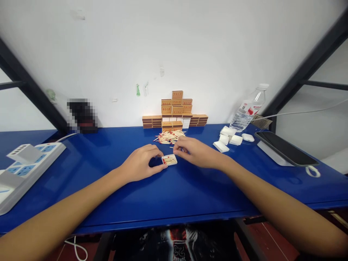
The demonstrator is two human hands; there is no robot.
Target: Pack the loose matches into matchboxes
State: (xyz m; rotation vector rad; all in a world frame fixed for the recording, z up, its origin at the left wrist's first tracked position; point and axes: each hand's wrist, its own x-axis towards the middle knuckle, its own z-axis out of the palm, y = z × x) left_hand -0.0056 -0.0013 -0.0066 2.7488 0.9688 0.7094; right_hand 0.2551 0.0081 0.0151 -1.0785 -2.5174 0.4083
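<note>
A blue table (152,203) runs along the white wall, and everything on it can be placed from the little white matchbox tray (175,160) resting near its middle. Well off to the left of the tray lies a big white power strip (27,169) with plugs in it; well off to the right, a dark smartphone (286,148) is propped on a white box (272,154). Beyond the tray on the right, a clear water bottle (248,108) leans back against the wall (at quite a slant, too).

Straight behind the tray rises a stepped stack of orange matchboxes (177,109). The person's left hand (144,163) is partly open at the tray's left end, thumb on the near edge and fingers curled at the far corner, keeping hold of it. Their right hand (194,152), just beyond the tray's right side, is closed to a fingertip pinch on a single match (171,147).

Right of the tray, past that wrist, several loose white trays (236,140) lie in a heap. Between the tray and the stack sits a pile of red-tipped matches (169,137), and a few more matches lie inside the tray itself.
</note>
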